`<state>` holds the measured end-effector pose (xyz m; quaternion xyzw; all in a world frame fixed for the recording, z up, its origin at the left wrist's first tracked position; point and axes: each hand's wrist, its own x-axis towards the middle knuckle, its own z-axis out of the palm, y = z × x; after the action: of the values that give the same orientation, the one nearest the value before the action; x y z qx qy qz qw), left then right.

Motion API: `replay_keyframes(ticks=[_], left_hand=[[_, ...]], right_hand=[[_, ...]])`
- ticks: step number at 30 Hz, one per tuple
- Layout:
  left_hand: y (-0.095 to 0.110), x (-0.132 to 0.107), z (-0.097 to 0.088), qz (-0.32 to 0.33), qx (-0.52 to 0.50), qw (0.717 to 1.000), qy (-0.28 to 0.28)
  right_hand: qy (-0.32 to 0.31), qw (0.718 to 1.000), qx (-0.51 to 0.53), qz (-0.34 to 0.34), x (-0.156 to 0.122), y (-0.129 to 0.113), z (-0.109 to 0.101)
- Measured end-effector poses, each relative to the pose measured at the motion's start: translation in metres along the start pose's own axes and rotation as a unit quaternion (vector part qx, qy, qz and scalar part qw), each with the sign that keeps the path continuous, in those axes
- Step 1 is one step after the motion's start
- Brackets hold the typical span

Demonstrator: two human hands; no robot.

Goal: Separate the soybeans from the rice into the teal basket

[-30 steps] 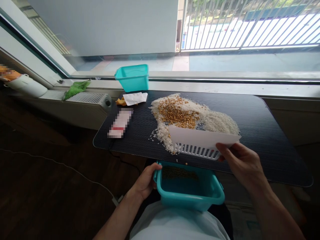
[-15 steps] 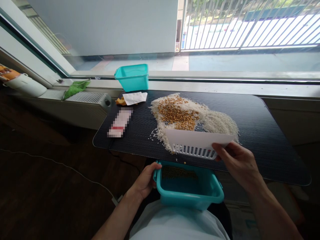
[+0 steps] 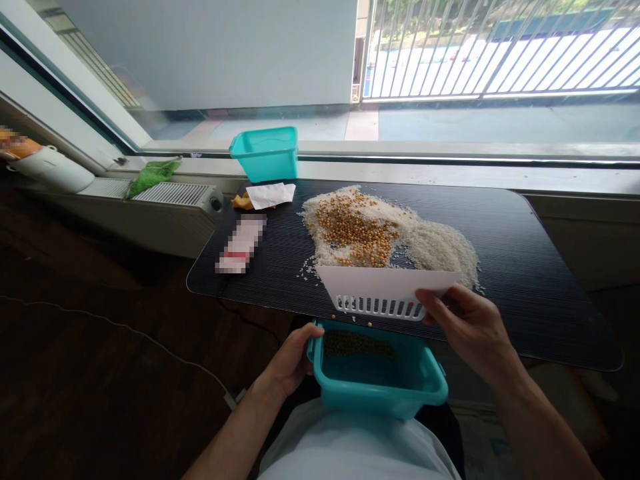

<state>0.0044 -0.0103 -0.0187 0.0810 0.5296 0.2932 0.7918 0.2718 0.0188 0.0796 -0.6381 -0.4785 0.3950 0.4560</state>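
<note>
My left hand (image 3: 296,357) is closed on the left rim of a teal plastic bin (image 3: 380,397), which sits at my lap below the table's front edge. Small dark grains (image 3: 357,343) lie along the bin's far side. In my right hand (image 3: 467,327) is a white plastic slotted scraper (image 3: 380,290), pinched at its right end, its slotted edge down near the table's front edge. Beyond it lie yellow soybeans (image 3: 357,230) on and among spread white rice (image 3: 443,250). The scraper hides the near part of the pile.
A second teal bin (image 3: 267,157) stands by the window at the back left. Near it on the dark table (image 3: 525,287) are a crumpled white paper (image 3: 270,195) and a blurred pinkish item (image 3: 243,243). A green cloth (image 3: 155,177) lies on the radiator (image 3: 175,195).
My right hand has drawn the scraper left and slightly toward me, nearer the table's front edge. A bean now shows just in front of it. My left hand and the bin stay put.
</note>
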Motion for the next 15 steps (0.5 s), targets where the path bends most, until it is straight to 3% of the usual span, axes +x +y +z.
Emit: replay_keyframes(ticks=[6,10,12,15], left_hand=[[0.006,-0.004,-0.008,0.019,0.002,1.0,0.023],[0.011,-0.007,-0.015,0.027,0.001,0.999,0.038],[0.011,-0.007,-0.016,0.026,0.0,0.999,0.04],[0.009,-0.005,-0.015,0.023,-0.004,0.999,0.037]], right_hand=[[-0.046,0.999,0.026,0.0,0.001,0.0,0.019],[-0.07,0.998,0.001,0.0,0.0,0.001,0.018],[-0.055,0.998,-0.008,0.003,-0.002,0.002,0.008],[0.024,1.0,-0.018,0.005,-0.006,0.008,-0.013]])
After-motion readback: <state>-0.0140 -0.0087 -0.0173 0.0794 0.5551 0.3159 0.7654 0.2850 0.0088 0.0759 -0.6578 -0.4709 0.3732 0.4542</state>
